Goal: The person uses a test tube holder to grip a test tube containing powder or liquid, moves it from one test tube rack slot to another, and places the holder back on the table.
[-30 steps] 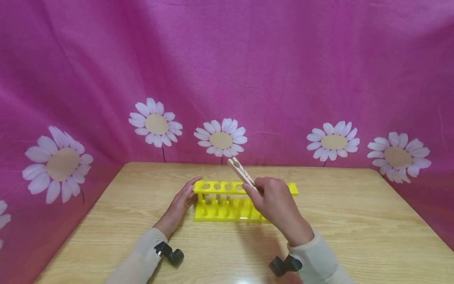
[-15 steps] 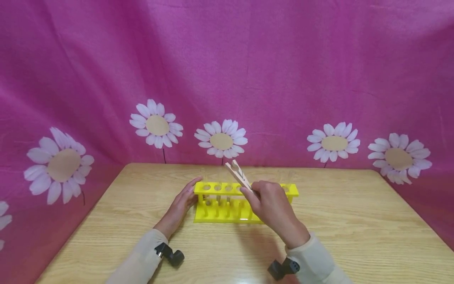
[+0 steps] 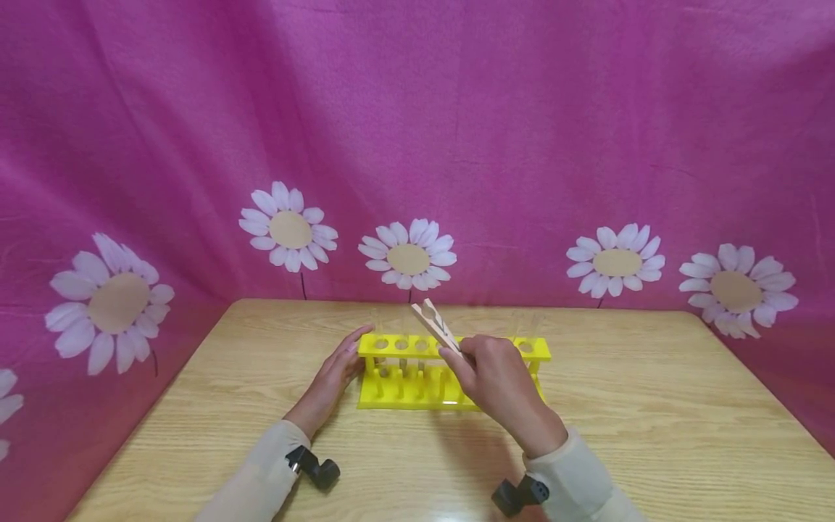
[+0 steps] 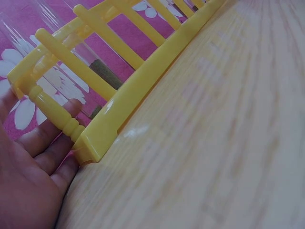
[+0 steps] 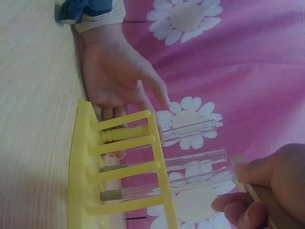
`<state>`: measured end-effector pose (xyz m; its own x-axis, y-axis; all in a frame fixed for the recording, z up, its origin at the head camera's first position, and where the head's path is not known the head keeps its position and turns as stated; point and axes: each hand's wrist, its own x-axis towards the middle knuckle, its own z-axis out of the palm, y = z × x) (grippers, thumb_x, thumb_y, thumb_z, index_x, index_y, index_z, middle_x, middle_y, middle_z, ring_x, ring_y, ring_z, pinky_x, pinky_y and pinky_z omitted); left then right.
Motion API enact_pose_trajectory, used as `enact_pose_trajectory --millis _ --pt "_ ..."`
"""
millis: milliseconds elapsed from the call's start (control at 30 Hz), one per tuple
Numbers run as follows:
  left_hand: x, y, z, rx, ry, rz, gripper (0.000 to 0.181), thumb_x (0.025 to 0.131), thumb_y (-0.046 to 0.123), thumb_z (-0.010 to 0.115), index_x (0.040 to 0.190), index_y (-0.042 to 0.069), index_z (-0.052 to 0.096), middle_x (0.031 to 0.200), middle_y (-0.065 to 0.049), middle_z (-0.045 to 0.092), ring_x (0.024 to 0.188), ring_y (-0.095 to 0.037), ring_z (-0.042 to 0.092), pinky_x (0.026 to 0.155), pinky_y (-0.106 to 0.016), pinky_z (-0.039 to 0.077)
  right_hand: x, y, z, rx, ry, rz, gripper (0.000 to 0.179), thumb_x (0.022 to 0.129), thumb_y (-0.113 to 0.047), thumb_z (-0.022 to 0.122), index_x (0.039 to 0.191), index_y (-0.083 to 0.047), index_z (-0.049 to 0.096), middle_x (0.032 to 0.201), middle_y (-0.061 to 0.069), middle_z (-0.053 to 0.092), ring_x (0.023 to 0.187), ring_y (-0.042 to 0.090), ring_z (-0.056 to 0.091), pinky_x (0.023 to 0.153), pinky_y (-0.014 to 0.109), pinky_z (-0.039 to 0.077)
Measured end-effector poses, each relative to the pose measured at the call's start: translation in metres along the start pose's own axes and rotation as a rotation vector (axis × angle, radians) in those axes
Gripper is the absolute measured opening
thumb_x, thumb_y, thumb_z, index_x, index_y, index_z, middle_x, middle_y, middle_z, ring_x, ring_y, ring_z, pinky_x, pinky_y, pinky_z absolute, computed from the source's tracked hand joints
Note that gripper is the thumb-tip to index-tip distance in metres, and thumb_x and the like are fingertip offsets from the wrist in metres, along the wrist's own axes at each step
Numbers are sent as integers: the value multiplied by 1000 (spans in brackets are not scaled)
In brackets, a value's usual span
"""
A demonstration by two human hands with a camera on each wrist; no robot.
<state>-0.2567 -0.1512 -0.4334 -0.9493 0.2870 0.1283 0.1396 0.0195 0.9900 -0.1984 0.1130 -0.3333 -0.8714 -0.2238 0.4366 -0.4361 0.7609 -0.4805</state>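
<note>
A yellow test tube rack stands on the wooden table, with several clear glass test tubes upright in it. Dark material shows in the bottoms of two tubes in the right wrist view. My left hand touches the rack's left end; its fingers extend behind the end post and the thumb is raised off the rack. Above the rack, my right hand pinches a wooden clothespin by its handles, tips pointing up and left. In the right wrist view the clothespin's tips are right at the mouth of a test tube.
The light wood table extends to both sides and in front of the rack. A pink cloth printed with white daisies hangs behind and at the sides. Two test tubes rise from the rack's right end.
My right hand has shifted slightly left with the clothespin, whose tips have come lower and spread apart. My left hand has stayed at the rack's left end.
</note>
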Motion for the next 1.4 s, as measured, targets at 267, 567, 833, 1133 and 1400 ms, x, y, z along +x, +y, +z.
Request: enact_pose_trajectory --millis 267,567,833,1133,1400 --pt "0 1 1 7 0 -7 49 103 44 31 149 29 35 155 6 28 142 -23 28 117 -49 19 -1 0 0 -13 -11 -4 34 90 -27 70 60 -16 56 55 -3 41 47 11 36 42 23 30" --pt "0 0 0 2 1 -5 55 102 49 33 151 25 33 155 5 28 141 -23 29 117 -49 19 -1 -1 2 -11 -11 24 30 89 -27 71 64 -14 61 56 -2 42 47 12 38 41 23 31" --pt "1 -1 0 2 -2 -4 54 102 47 33 151 25 31 156 5 26 143 -23 26 116 -51 19 -1 -1 3 -16 -18 43 29 89 -27 70 66 -13 63 52 -3 41 44 11 36 39 22 30" --pt "1 0 0 3 -4 -3 51 103 45 33 150 27 33 155 6 27 142 -21 27 117 -49 19 -2 1 6 -57 -44 40 36 91 -28 68 60 -16 54 49 -6 37 44 8 33 39 21 26" --pt "1 0 -1 2 -6 -3 54 102 47 34 151 25 32 155 6 28 142 -22 28 116 -50 19 -2 2 8 -71 -63 38 39 90 -29 69 58 -17 50 50 -6 36 45 9 33 41 21 27"
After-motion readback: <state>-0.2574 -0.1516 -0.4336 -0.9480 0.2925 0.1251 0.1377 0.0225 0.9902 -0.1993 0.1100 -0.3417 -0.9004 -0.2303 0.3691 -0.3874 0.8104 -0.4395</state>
